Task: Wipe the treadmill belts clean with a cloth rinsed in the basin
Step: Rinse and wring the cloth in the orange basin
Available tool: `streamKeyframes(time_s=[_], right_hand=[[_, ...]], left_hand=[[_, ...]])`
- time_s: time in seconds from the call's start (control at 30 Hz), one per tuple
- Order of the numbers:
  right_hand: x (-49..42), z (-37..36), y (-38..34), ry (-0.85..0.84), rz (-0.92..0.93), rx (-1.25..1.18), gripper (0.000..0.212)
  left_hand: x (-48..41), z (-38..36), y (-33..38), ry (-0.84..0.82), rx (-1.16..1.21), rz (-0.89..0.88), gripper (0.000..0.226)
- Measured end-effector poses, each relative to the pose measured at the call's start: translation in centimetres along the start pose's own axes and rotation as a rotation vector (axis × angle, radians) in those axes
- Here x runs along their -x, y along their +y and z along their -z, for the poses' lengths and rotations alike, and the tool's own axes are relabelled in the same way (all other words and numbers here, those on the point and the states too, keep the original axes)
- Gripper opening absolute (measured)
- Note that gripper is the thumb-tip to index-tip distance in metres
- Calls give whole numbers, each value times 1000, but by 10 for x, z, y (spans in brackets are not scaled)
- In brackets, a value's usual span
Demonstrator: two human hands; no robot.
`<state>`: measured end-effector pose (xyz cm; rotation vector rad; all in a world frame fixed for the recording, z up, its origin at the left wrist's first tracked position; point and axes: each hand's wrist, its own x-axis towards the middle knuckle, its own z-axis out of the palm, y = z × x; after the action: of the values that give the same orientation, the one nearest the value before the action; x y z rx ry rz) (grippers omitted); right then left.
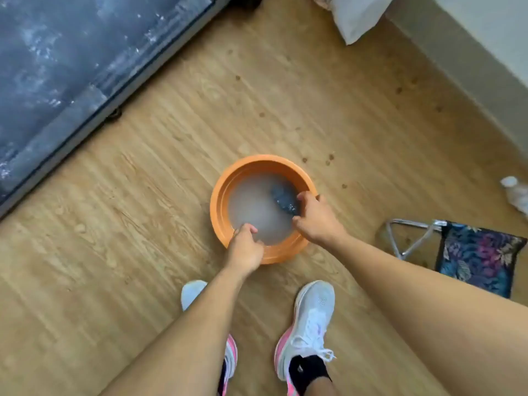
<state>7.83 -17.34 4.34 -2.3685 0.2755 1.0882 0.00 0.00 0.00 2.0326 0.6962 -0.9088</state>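
Note:
An orange round basin (245,167) of cloudy water stands on the wooden floor in front of my feet. A dark blue cloth (283,197) lies wet in the water at the basin's right side. My right hand (315,218) grips the cloth at the right rim. My left hand (245,248) has its fingers curled over the basin's near left rim. The treadmill belt (65,61), dark with pale streaks, fills the upper left corner.
A folding stool with a floral fabric seat (480,258) stands to the right. A crumpled clear plastic bottle (517,192) lies at the right edge. A white pillow (357,15) sits at the top by the wall. Water drops dot the floor (171,138) beyond the basin.

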Motion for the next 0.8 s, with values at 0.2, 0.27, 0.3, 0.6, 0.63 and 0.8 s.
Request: streamKeyframes(time_s=[0.2,0.27,0.3,0.6,0.63,0.8], right_hand=[[-115,-80,2,-14,-83,8,66],[-136,-106,8,25,-102,37,69],[-144,-116,8,65,-90,30,68],[-163,-138,-24,63,-151,-955,30],[-162,-136,-22,82,-163,-1003,30],[-167,-122,1,255,-33,-478,44]], left_hand=[[-109,-25,-27,60,86,-28,33],[-139,-32,-35,74,143,-14,35],[-152,-34,-37,87,188,6,33],[-168,-31,-26,-37,862,186,27],[-168,-29,-25,-33,846,151,23],[-176,-23,-27,143,419,6,40]])
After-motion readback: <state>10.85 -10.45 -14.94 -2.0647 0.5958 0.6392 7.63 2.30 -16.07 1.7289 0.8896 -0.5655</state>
